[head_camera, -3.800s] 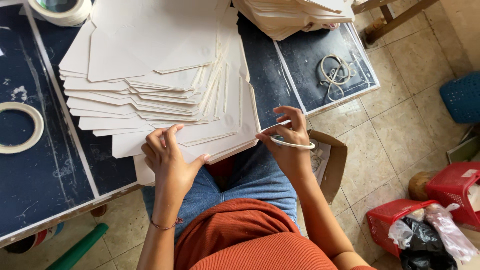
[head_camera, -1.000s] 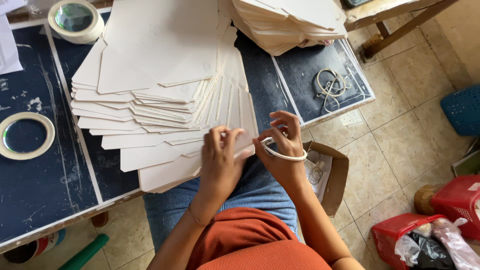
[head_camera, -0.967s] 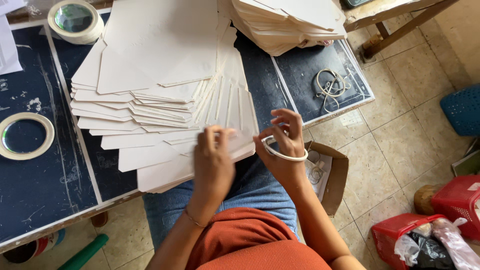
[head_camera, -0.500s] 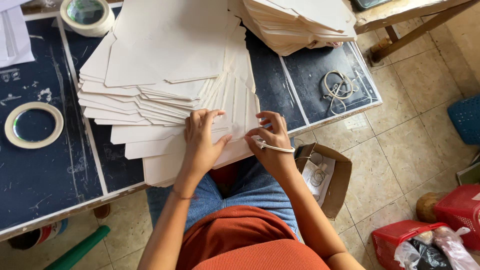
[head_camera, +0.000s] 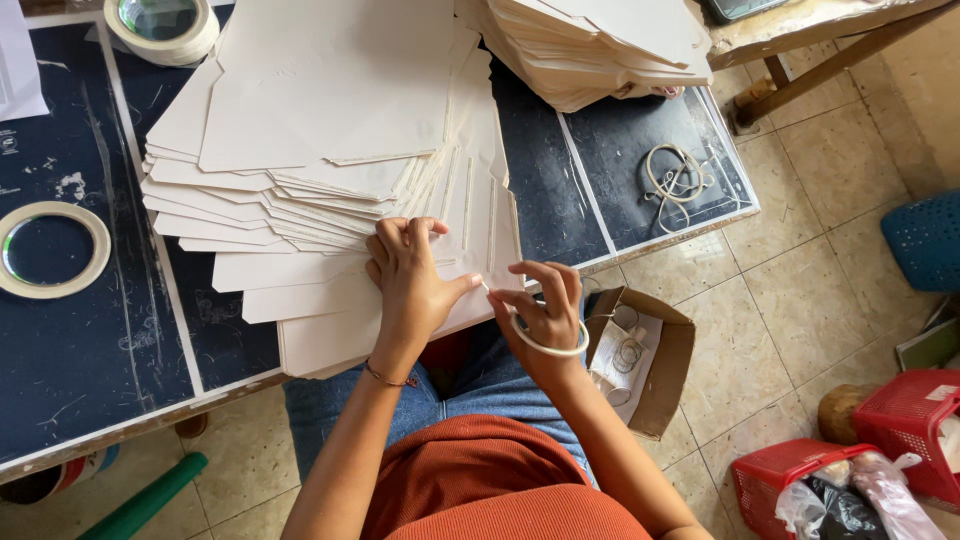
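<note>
While the left hand (head_camera: 408, 278) lies palm down on the fanned stack of white card sheets (head_camera: 330, 170), its fingers are curled over the edges of the lower sheets and its thumb reaches out to the right along the near edge; it presses on the sheets rather than closing around any one of them. Just to its right, the right hand (head_camera: 540, 312) hangs off the desk's near edge, above the lap in blue jeans. A thin pale tape ring (head_camera: 548, 342) loops around this hand's lower fingers, and its thumb and forefinger are pinched together near the left thumb tip; what they pinch is too small to make out. The stack spreads away from the left hand toward the far side of the dark blue desk (head_camera: 90, 350).

Far beyond the right hand, a second pile of folded card pieces (head_camera: 590, 45) sits at the desk's far edge. Beyond and to the right of the right hand lies a tangle of pale rubber bands (head_camera: 675, 172) on the desk. Well to the left of the left hand rests a flat roll of tape (head_camera: 52, 250), and another tape roll (head_camera: 160, 25) stands at the far left corner. Just right of the right hand, lower down on the tiled floor, is an open cardboard box (head_camera: 660, 365) with small rings inside. Red baskets (head_camera: 900, 420) stand further right.
</note>
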